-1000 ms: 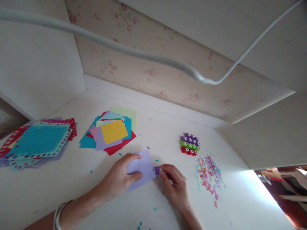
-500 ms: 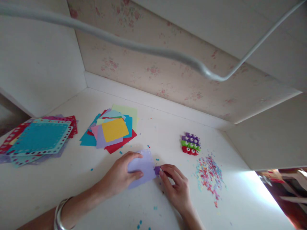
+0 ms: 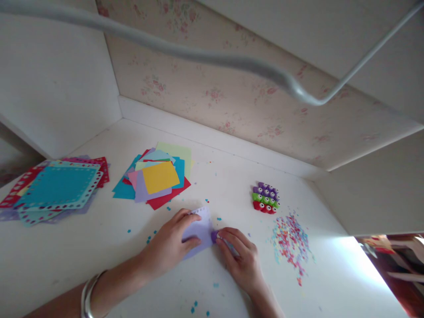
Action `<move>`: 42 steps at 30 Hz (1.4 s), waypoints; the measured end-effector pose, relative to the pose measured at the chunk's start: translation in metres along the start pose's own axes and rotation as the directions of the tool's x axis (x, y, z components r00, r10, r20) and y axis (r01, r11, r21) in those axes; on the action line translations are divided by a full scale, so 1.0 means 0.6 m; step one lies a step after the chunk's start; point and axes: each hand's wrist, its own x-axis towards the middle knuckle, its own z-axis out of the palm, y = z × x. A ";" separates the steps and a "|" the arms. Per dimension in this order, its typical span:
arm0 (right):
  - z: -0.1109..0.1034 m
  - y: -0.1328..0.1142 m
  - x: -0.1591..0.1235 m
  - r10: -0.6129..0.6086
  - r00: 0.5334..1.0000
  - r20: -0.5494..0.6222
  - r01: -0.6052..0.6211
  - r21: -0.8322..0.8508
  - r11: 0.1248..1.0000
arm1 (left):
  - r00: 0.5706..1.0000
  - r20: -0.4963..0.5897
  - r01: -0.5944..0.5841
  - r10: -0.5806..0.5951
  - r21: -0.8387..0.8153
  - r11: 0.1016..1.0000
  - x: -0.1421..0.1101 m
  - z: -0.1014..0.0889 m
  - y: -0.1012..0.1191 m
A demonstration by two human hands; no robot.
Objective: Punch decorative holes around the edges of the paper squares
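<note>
Between the thumb and fingers of my left hand [image 3: 177, 236] is a square sheet of lavender paper [image 3: 202, 232], with small holes punched along its far edge. My right hand [image 3: 239, 256] pinches a small purple craft punch [image 3: 214, 236], which sits at the paper's right edge; my fingers cover most of it. Whether the paper is inside the punch's slot I cannot tell. Several similar punches [image 3: 265, 197], purple, green and red with white round tops, stand in rows beyond my right hand.
Left of centre lies a pile of plain coloured paper [image 3: 160, 179]. Farther left is a stack of sheets with punched borders [image 3: 62, 185]. A heap of paper confetti [image 3: 291, 243] spreads at the right. Blue bits [image 3: 195, 307] are scattered near me. A pale cable [image 3: 212, 57] crosses overhead.
The punch has turned and slid slightly along the paper's right edge. My left hand has shifted a little on the sheet. The whole view has moved slightly.
</note>
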 end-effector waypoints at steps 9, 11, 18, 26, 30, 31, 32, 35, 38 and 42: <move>-0.009 -0.004 -0.014 -0.101 0.995 0.005 0.101 -0.133 0.986 | 0.978 0.011 -0.200 0.211 0.363 0.910 -0.019 -0.005 0.019; -0.012 -0.007 -0.016 -0.114 0.993 0.037 0.118 -0.143 0.983 | 0.970 0.078 -0.242 0.230 0.371 0.897 -0.020 -0.009 0.018; -0.012 -0.009 -0.020 -0.181 0.978 0.103 0.197 -0.179 0.964 | 0.964 0.204 -0.231 0.167 0.344 0.910 -0.021 -0.006 0.013; -0.015 -0.014 -0.020 -0.225 0.967 0.120 0.244 -0.181 0.953 | 0.968 0.194 -0.215 0.160 0.314 0.925 -0.021 -0.006 0.008; -0.014 -0.013 -0.019 -0.227 0.963 0.148 0.251 -0.178 0.951 | 0.966 0.204 -0.217 0.159 0.308 0.926 -0.022 -0.005 0.006; -0.013 -0.012 -0.020 -0.227 0.962 0.151 0.251 -0.174 0.952 | 0.964 0.212 -0.222 0.159 0.321 0.920 -0.022 -0.006 0.006; -0.013 -0.011 -0.020 -0.224 0.963 0.152 0.249 -0.169 0.954 | 0.962 0.221 -0.228 0.159 0.336 0.914 -0.021 -0.006 0.006; -0.011 -0.007 -0.023 -0.218 0.964 0.153 0.243 -0.164 0.956 | 0.958 0.242 -0.236 0.153 0.368 0.899 -0.020 -0.006 0.008; -0.011 -0.007 -0.024 -0.215 0.967 0.139 0.238 -0.176 0.955 | 0.958 0.235 -0.242 0.163 0.364 0.900 -0.019 -0.005 0.010; -0.011 -0.010 -0.020 -0.252 0.962 0.102 0.267 -0.184 0.946 | 0.962 0.207 -0.240 0.175 0.348 0.906 -0.019 -0.006 0.011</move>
